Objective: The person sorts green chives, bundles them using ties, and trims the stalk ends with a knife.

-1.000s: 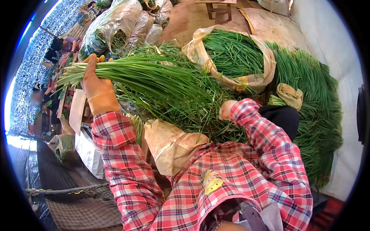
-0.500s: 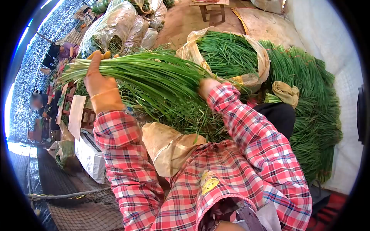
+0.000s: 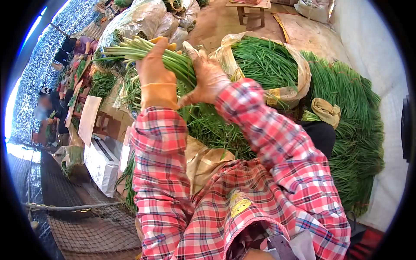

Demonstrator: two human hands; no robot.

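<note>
A bunch of garlic chives [image 3: 129, 50] is raised in front of me, its pale stem ends pointing left. My left hand [image 3: 155, 65], with an orange cuff at the wrist, is wrapped round the stems. My right hand [image 3: 209, 79] is against the bunch just to the right, thumb and fingers spread wide around its side. The leaves bend down behind and below my hands, and part of them is hidden. Below lies a loose heap of green leaves [image 3: 216, 132], close to my lap.
A large open plastic sack of chives [image 3: 264, 60] stands ahead. Tied chive bundles [image 3: 355, 130] are stacked along the right wall. A tan cloth-wrapped bundle [image 3: 326, 112] sits by my knee. Left are a white box [image 3: 100, 167], a board [image 3: 89, 119] and people working.
My left hand and the bunch have moved right. My right hand has come off the leafy end, moved up and left to beside my left hand, and spread its fingers. The leaves now hang down.
</note>
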